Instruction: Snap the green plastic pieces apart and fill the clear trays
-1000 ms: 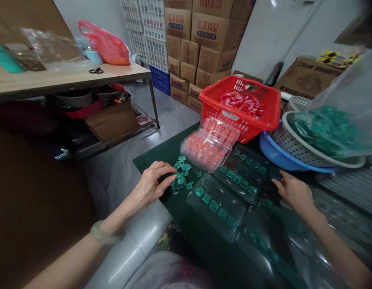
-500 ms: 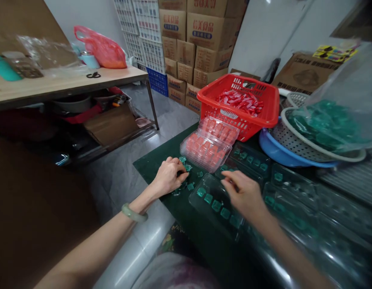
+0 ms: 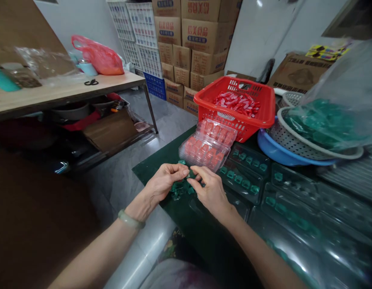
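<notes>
My left hand, with a pale green bangle on its wrist, pinches thumb and fingers together over the table. Meeting it fingertip to fingertip is my right hand, also closed in a pinch. A small translucent green piece shows between the fingertips, partly hidden. Below my left hand lies a loose pile of green pieces. A clear plastic tray holding a row of green pieces is beyond my right hand. Another clear tray is mostly covered by my right hand and forearm.
Behind the hands stands a clear clamshell pack of pinkish-orange pieces, against a red basket of wrapped items. Right of it, a grey colander sits in a blue basin. More clear trays cover the table's right side.
My right hand has moved left from above the near tray to meet my left hand. The two hands' fingertips are now together over the green pile.
</notes>
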Tool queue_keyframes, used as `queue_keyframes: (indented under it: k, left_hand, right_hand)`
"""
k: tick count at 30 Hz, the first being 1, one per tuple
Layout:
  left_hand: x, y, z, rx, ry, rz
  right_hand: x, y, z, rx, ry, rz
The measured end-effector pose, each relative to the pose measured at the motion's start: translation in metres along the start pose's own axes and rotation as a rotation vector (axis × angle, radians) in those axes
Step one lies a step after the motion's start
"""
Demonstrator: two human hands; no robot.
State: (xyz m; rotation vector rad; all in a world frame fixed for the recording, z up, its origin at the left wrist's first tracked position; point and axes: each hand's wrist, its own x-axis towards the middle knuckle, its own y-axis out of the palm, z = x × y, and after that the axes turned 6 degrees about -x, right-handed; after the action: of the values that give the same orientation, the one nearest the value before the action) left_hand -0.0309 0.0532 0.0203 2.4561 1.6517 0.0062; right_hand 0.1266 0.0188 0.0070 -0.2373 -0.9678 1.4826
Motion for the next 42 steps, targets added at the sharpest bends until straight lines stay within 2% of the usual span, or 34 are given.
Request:
queue_keyframes:
  k: [2,4,8,11,14,18,22,28,32,35,37,39,42]
  left_hand:
    - [-0.004,0.001,-0.003,-0.124,-0.079,0.009]
    - [-0.007,0.004,-0.003,-0.172,-0.095,0.027]
    - [-0.008,0.013,-0.002,-0.159,-0.09,0.115]
    - [-0.005,0.015,0.001,-0.128,-0.101,0.141]
    - [-0.001,0.014,0.003,-0.018,-0.083,0.09]
    - [0.002,0.015,-0.001,0.205,-0.017,0.042]
    - [0.004,0.027,-0.005,0.308,0.041,0.095]
    - [0.007,0.047,0.002,0.37,0.064,0.184]
    - [0.002,0.043,-0.003,0.526,0.106,0.152]
    - [0.001,0.029,-0.008,0.608,0.116,0.08]
    - [0.003,0.016,-0.006,0.715,0.138,0.057]
    - [0.007,0.003,-0.002,0.886,0.24,0.022]
    - [0.013,-0.009,0.006,1.18,0.487,-0.146]
  right_hand:
    - [-0.001,-0.001,0.005,0.066,-0.007,-0.018]
    - [-0.003,-0.004,0.007,0.105,-0.002,-0.025]
    - [-0.005,-0.012,0.004,0.155,0.041,-0.077]
    - [-0.005,-0.014,0.0,0.121,0.054,-0.067]
    - [-0.003,-0.012,-0.003,0.065,0.064,-0.062]
    - [-0.003,-0.012,-0.005,0.1,0.108,-0.139]
    - [-0.009,-0.017,-0.009,0.223,0.217,-0.235]
    - [-0.021,-0.03,-0.018,0.375,0.37,-0.375]
    - [-0.031,-0.063,-0.045,0.384,0.46,-0.522]
    - [-0.043,-0.103,-0.086,0.382,0.572,-0.561]
    - [-0.053,-0.132,-0.115,0.302,0.648,-0.574]
    - [-0.063,-0.157,-0.137,0.246,0.686,-0.577]
    - [-0.073,-0.182,-0.15,0.214,0.691,-0.534]
